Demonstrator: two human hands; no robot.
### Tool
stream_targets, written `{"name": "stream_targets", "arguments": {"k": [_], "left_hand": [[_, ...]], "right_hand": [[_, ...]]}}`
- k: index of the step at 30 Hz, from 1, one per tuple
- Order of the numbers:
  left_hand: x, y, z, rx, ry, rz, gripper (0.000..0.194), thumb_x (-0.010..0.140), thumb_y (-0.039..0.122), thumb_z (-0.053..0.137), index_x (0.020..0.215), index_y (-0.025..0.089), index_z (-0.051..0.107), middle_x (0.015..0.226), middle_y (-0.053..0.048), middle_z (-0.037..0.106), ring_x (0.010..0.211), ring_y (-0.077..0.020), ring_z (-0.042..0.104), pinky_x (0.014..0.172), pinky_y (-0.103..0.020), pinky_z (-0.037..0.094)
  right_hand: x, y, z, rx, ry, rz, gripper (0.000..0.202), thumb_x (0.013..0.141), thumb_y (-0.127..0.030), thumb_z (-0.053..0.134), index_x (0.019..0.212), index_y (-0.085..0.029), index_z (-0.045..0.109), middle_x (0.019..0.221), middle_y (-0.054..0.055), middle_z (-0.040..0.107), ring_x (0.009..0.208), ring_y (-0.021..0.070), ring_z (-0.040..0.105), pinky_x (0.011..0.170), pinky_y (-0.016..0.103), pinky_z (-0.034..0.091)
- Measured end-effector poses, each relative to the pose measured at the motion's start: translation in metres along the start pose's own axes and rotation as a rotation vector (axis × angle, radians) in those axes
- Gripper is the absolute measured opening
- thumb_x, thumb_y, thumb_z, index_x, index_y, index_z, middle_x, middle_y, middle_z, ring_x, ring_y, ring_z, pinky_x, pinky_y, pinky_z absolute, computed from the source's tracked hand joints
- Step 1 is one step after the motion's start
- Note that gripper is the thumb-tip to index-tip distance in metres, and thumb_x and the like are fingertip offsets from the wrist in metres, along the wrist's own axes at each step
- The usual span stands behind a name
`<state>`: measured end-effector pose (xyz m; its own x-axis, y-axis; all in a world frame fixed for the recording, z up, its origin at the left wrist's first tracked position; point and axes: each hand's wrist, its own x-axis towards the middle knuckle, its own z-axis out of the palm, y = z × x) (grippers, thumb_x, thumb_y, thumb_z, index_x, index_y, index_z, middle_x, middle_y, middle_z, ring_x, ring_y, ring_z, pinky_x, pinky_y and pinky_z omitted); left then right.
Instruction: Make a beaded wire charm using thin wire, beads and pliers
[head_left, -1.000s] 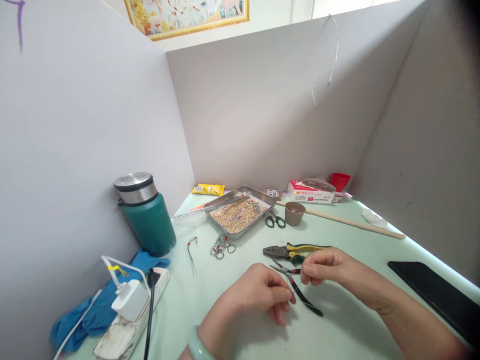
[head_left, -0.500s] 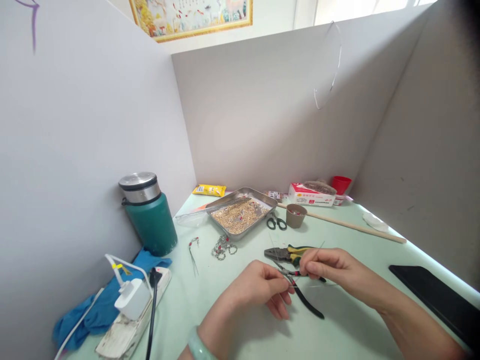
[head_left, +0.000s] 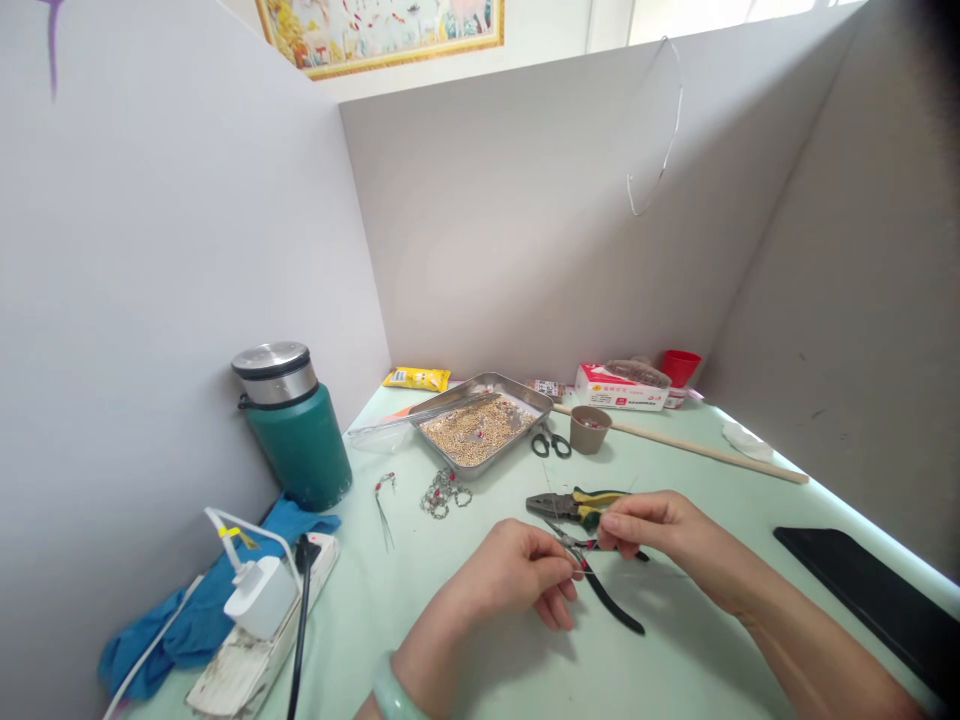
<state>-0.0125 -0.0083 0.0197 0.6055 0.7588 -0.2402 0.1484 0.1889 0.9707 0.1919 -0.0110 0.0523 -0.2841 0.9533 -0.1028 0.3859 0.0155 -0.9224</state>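
My left hand [head_left: 517,570], with a pale green bangle [head_left: 395,690] at its wrist, pinches a thin wire between thumb and index finger; a small red bead [head_left: 583,565] shows at the fingertips. Just to the right, my right hand [head_left: 649,525] is closed in a pinch, with fine wire ends faintly visible around it. Under and between the hands lie small black-handled pliers [head_left: 613,602]. Behind them rest larger pliers [head_left: 551,506] with yellow and green handles, partly hidden by my right hand. The wire is too fine to trace fully.
A metal tray [head_left: 491,467] holds gold beads. Around it are scissors [head_left: 551,443], a brown cup [head_left: 590,430], bead-and-chain pieces [head_left: 442,495] and wired beads [head_left: 385,490]. A green flask [head_left: 300,450] and power strip [head_left: 259,640] stand left; a wooden stick [head_left: 712,453] and black flat object [head_left: 862,590] lie right.
My right hand has shifted slightly up and its fingers sit a little differently on the wire. My left hand keeps its pinch. The whole view has moved slightly.
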Motion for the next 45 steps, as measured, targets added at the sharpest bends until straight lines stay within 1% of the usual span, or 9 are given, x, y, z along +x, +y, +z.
{"name": "stream_targets", "arguments": {"k": [5,9,15,23,26,29,34,38,45], "left_hand": [[0.001,0.000,0.000,-0.021,0.001,0.002,0.022,0.063,0.028,0.058,0.075,0.010,0.060,0.055,-0.001,0.057,0.047,-0.0129,0.057,0.052,-0.028,0.046],[0.001,0.001,0.000,0.019,0.027,0.002,0.018,0.063,0.023,0.055,0.074,0.010,0.060,0.050,0.000,0.056,0.046,-0.0127,0.056,0.053,-0.028,0.046],[0.002,-0.001,0.000,0.122,0.107,0.027,0.018,0.064,0.023,0.049,0.073,0.012,0.062,0.057,-0.001,0.057,0.048,-0.0143,0.058,0.049,-0.026,0.045],[0.000,-0.002,0.004,0.333,0.197,0.113,0.021,0.066,0.021,0.045,0.072,0.015,0.064,0.055,0.000,0.057,0.049,-0.0133,0.058,0.050,-0.023,0.042],[0.000,0.001,0.003,0.192,0.146,0.075,0.019,0.066,0.025,0.049,0.073,0.013,0.063,0.058,-0.001,0.058,0.050,-0.0131,0.058,0.050,-0.023,0.043],[-0.001,0.005,0.000,-0.011,0.101,0.035,0.022,0.063,0.030,0.058,0.074,0.011,0.061,0.060,-0.002,0.058,0.048,-0.0129,0.057,0.050,-0.025,0.045],[-0.003,0.008,-0.005,-0.220,0.072,0.012,0.026,0.058,0.030,0.067,0.072,0.009,0.060,0.058,-0.003,0.058,0.046,-0.0132,0.057,0.047,-0.025,0.045],[-0.005,0.007,-0.007,-0.301,0.039,0.024,0.027,0.058,0.030,0.067,0.072,0.008,0.061,0.060,-0.004,0.058,0.046,-0.0129,0.057,0.046,-0.025,0.045],[-0.007,0.010,-0.007,-0.302,0.011,0.054,0.023,0.060,0.029,0.066,0.069,0.009,0.060,0.060,-0.003,0.059,0.043,-0.0122,0.056,0.045,-0.025,0.044]], "right_hand": [[-0.002,-0.006,-0.001,0.021,0.000,0.022,0.029,0.074,-0.042,0.056,0.063,-0.017,0.067,0.071,0.003,0.064,0.062,0.0141,0.049,0.064,0.028,0.039],[-0.001,-0.003,0.001,0.057,0.007,0.041,0.031,0.073,-0.045,0.056,0.065,-0.016,0.067,0.068,0.004,0.064,0.057,0.0132,0.048,0.060,0.028,0.039],[0.003,0.008,0.004,0.053,0.068,0.072,0.035,0.073,-0.050,0.055,0.069,-0.017,0.066,0.052,0.001,0.060,0.047,0.0109,0.044,0.051,0.025,0.036],[0.002,0.002,-0.001,0.169,0.025,0.179,0.034,0.070,-0.049,0.059,0.066,-0.016,0.065,0.053,0.003,0.062,0.045,0.0106,0.047,0.050,0.025,0.037],[0.001,0.002,-0.005,0.276,-0.045,0.229,0.033,0.068,-0.047,0.061,0.071,-0.015,0.066,0.059,0.005,0.065,0.047,0.0115,0.051,0.051,0.026,0.040],[0.000,0.003,-0.008,0.333,-0.090,0.184,0.031,0.069,-0.045,0.062,0.076,-0.014,0.067,0.066,0.005,0.065,0.053,0.0117,0.053,0.055,0.026,0.041],[0.000,0.006,-0.002,0.302,-0.025,0.031,0.028,0.073,-0.042,0.060,0.078,-0.015,0.068,0.073,0.006,0.065,0.058,0.0119,0.051,0.059,0.027,0.042],[0.000,0.005,0.003,0.259,0.026,-0.070,0.029,0.075,-0.043,0.058,0.078,-0.016,0.068,0.072,0.006,0.063,0.057,0.0120,0.049,0.058,0.027,0.042],[0.002,0.007,0.009,0.316,0.068,-0.134,0.027,0.075,-0.044,0.057,0.077,-0.018,0.065,0.072,0.004,0.060,0.059,0.0120,0.048,0.056,0.026,0.041]]}}
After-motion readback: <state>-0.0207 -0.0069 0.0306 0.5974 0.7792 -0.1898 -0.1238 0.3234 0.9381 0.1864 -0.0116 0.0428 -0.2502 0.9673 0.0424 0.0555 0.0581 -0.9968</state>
